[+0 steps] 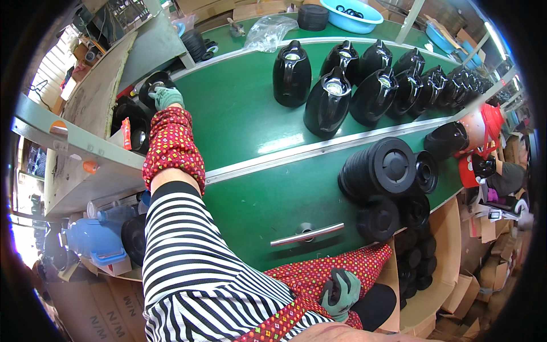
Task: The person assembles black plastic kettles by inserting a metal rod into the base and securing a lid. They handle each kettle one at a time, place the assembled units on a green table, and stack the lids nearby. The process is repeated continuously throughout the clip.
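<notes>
My left hand [166, 97], in a grey-green glove, reaches to the far left with its fingers closed on the upper part of a black jug [149, 88]. Beneath my fingers a small pale part shows at its top. Other dark, glossy pieces [138, 134] stand next to it, partly hidden by my sleeve. Close to my body, over a red patterned sleeve, my right hand [340, 293] is gloved alike. Its fingers are curled in, and no object shows in them. A metal T-shaped bar handle [307, 234] lies on the green table [245, 211] between my arms.
Black jugs [329, 105] stand in rows beyond the metal rail [273, 148]. Stacked black round lids [393, 165] sit right, above a cardboard box [444, 268] of round black parts. A grey metal post [85, 145] crosses the left side. A blue basin [353, 20] stands at the back.
</notes>
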Demonstrator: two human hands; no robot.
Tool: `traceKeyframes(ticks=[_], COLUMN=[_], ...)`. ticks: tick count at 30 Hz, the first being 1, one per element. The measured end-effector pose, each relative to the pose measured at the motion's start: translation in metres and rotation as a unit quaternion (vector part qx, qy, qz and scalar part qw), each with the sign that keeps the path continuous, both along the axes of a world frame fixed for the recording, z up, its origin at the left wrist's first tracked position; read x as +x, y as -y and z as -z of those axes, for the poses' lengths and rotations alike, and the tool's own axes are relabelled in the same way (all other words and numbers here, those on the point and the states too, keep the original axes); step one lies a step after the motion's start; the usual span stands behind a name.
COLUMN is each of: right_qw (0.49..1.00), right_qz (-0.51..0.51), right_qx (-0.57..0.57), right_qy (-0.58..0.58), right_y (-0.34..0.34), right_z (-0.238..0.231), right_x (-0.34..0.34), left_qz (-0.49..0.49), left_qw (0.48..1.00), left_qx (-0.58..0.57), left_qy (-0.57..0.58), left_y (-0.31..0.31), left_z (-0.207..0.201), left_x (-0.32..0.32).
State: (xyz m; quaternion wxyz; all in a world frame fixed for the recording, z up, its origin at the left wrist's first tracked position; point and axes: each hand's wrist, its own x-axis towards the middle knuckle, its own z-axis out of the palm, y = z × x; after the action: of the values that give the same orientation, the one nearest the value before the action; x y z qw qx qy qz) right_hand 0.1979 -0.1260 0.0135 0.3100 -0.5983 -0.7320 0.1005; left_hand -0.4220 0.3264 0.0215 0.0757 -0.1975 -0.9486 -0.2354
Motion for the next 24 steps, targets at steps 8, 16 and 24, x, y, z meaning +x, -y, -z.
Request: traceKeyframes(ticks=[8,16,24], right_qw=[1.0,0.966,0.844], right_qz=[0.001,0.016,-0.048], right_qx=[0.013,-0.103,-0.289], right_qy=[-0.004,-0.237,-0.449], right_y=[-0.003,-0.008,-0.068], right_z=[-0.013,-0.032,-0.123], right_x=[-0.005,0.006,-0.011], left_qz=[0.122,0.508,0.812], left_qw=[0.966,0.807,0.566], left_qx=[0.21,0.301,0.121], left_qy=[-0.083,0.008,0.073], left_y=[0.042,0.203,0.351], left_z=[0.018,-0.06,-0.148], left_x=[0.084,0.232,0.316])
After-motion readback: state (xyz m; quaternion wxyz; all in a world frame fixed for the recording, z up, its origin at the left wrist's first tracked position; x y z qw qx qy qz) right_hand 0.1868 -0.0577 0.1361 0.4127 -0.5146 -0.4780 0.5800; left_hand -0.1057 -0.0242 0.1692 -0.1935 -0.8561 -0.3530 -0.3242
